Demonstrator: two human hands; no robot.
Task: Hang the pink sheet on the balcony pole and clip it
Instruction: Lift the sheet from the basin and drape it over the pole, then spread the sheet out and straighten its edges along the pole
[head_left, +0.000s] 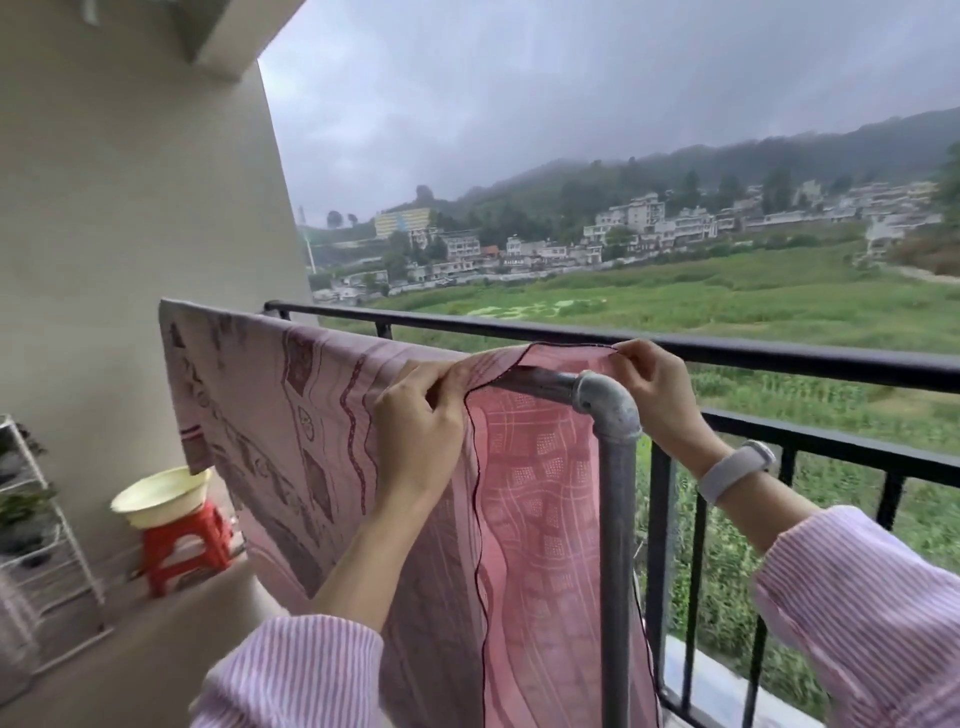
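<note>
pole (540, 383): mostly under sheet (291, 415) | sheet bottom: cut off | clips: possibly hidden

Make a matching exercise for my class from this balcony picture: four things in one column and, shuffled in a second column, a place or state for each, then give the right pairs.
Things:
1. pink sheet
2. basin
3. left hand
4. wristband

Places or states:
A. on the red stool
B. worn near the right hand
C. draped over the metal pole
D. pinching the sheet's edge on the pole

Pairs: 1-C, 2-A, 3-D, 4-B
</note>
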